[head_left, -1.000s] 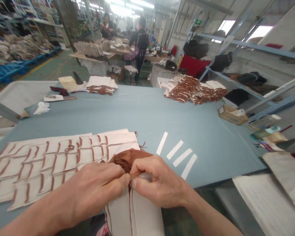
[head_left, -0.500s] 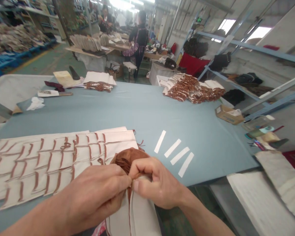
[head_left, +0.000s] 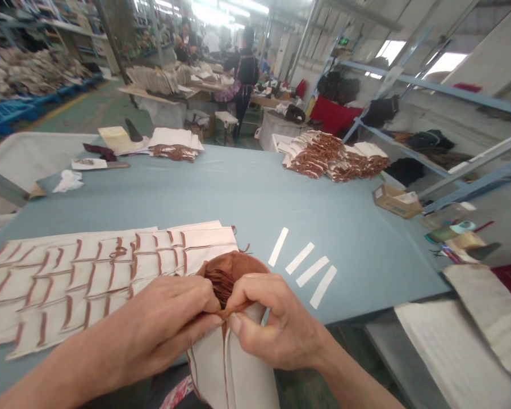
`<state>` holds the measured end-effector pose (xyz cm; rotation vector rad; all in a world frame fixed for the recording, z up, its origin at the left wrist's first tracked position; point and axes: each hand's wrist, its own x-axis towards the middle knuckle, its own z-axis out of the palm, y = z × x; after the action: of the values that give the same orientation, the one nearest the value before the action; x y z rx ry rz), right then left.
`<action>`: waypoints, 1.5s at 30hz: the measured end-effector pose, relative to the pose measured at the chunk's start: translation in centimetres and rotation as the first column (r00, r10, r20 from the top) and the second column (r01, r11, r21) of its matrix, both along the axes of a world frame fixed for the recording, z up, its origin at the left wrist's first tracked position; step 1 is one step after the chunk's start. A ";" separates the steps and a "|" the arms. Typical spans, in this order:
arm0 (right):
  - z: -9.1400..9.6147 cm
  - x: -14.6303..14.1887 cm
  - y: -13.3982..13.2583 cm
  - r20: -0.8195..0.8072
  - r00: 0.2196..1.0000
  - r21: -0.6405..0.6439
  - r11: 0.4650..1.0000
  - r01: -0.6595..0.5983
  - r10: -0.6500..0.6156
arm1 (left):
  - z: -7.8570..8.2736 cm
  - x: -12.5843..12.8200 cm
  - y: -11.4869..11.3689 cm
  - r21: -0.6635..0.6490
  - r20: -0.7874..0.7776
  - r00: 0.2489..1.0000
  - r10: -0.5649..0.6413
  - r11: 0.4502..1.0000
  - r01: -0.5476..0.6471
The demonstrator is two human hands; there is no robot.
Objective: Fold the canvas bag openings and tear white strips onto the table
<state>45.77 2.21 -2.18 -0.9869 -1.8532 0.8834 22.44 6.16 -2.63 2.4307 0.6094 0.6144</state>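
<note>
Both my hands pinch the top of a white cloth panel (head_left: pixel 232 369) that hangs down over the near table edge. My left hand (head_left: pixel 162 324) and my right hand (head_left: pixel 276 321) meet at a brown suede fringe (head_left: pixel 225 278), which bunches up above my fingers. Left of my hands lies an overlapping row of white panels with brown stripes (head_left: pixel 85 272). Several white paper strips (head_left: pixel 300 258) lie on the blue-grey table (head_left: pixel 238 199) to the right, out of reach of my fingers.
Stacks of fringed panels stand at the table's far side (head_left: pixel 334 156) and far left (head_left: pixel 174 145). A cardboard box (head_left: pixel 397 201) sits by the right edge. Metal shelves line the right wall. A co-worker (head_left: pixel 244 74) stands at another table beyond.
My fingers have spread the brown fringe a little wider, and the panel has risen slightly. My head has turned slightly, shifting the background.
</note>
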 end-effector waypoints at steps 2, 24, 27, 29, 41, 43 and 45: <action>-0.2 0.0 -0.1 0.021 1.000 -0.029 0.999 -0.021 0.021 | 0.1 -0.3 0.2 -0.077 -0.048 0.998 0.028 0.996 -0.032; -0.8 1.2 -2.3 -0.001 0.999 -0.129 0.991 0.036 -0.037 | -1.0 4.2 -2.0 -0.696 0.208 0.961 0.180 0.718 0.016; -1.0 1.6 -2.4 -0.040 0.997 -0.147 0.988 0.056 -0.062 | -1.5 4.5 -2.0 -0.722 0.173 0.966 0.191 0.691 -0.007; -0.8 2.1 -2.5 -0.044 0.998 -0.216 0.976 0.025 -0.036 | -1.9 4.6 -2.0 -0.715 0.139 0.974 0.178 0.699 -0.025; -1.8 3.8 -0.7 -0.066 0.997 -0.280 0.959 -0.044 0.026 | -2.7 4.8 -1.4 -0.649 0.063 0.986 0.158 0.757 -0.080; -2.0 3.8 -0.3 -0.050 0.998 -0.225 0.974 -0.033 0.022 | -2.6 4.6 -1.4 -0.602 -0.005 0.989 0.149 0.789 -0.122; -2.3 3.9 0.1 -0.037 0.999 -0.133 0.991 -0.027 0.022 | -2.5 4.4 -1.1 -0.587 -0.028 0.989 0.142 0.799 -0.132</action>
<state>49.67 2.33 -4.45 -1.0254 -1.7984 1.0445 26.88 5.03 -5.17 1.8032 0.8339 0.4177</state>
